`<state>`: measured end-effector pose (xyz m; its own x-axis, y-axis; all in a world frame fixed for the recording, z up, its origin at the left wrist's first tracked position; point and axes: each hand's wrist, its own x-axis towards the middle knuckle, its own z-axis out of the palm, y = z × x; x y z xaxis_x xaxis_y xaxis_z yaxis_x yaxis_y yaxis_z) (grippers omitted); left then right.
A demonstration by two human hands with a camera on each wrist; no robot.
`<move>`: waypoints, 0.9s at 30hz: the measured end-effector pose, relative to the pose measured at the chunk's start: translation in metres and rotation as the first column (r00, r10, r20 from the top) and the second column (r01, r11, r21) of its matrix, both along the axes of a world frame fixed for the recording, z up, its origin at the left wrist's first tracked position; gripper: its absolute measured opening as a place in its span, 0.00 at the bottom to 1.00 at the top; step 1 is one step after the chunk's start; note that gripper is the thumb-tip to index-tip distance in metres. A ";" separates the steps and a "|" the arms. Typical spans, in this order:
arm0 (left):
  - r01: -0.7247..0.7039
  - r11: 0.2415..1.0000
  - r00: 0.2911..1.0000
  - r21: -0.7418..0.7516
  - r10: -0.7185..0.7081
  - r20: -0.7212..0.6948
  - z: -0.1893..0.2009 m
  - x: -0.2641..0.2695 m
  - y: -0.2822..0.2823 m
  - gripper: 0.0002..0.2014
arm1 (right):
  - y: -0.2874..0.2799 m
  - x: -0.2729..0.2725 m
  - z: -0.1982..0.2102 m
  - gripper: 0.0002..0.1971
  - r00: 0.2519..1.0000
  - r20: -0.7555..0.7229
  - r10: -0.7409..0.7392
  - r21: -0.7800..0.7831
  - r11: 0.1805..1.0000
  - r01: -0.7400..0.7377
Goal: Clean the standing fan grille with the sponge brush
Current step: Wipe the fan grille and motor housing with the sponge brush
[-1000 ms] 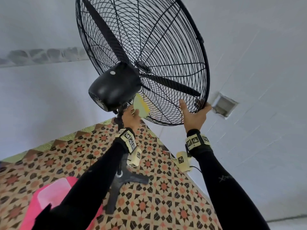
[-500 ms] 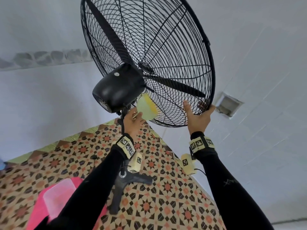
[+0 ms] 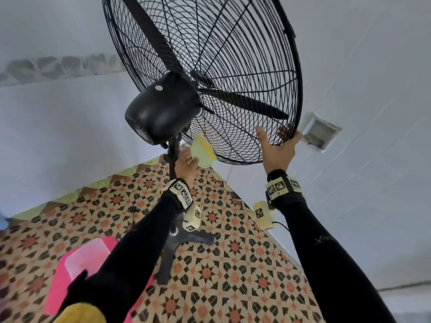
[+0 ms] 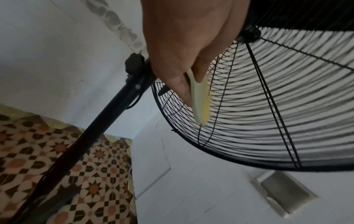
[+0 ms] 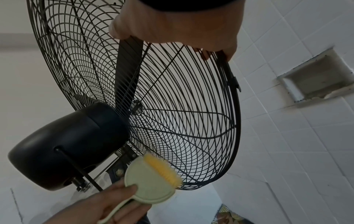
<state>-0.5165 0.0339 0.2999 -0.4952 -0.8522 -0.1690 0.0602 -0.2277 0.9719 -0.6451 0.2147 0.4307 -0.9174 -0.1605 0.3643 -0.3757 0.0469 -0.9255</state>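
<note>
1. It looked like a home, likely a tiled washroom or utility corner.
2. Below both hands lay a patterned tile floor (image 3: 233, 264) in orange, black and cream.
3. Just beyond the right hand (image 3: 277, 150), the white tiled wall (image 3: 373, 183) held a recessed niche (image 3: 320, 134).
4. A pink plastic tub (image 3: 77, 264) sat below the left forearm.

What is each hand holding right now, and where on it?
Left hand pinches the sponge brush by its pale green round back. Right hand grips the fan grille at its lower outer rim.
</note>
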 end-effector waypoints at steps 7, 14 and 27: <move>0.206 0.978 0.978 -0.040 -0.208 -0.034 0.011 -0.002 0.020 0.17 | 0.000 0.004 0.000 0.42 1.000 0.016 -0.012 0.005 1.000 0.012; 0.007 0.997 0.982 -0.079 0.008 0.187 0.000 -0.016 -0.010 0.23 | 0.001 0.008 -0.003 0.51 1.000 0.010 -0.005 -0.023 1.000 0.005; 0.060 0.998 0.998 0.004 -0.060 0.018 0.011 -0.013 0.018 0.21 | 0.002 0.009 -0.001 0.52 0.999 0.050 -0.020 0.010 1.000 0.019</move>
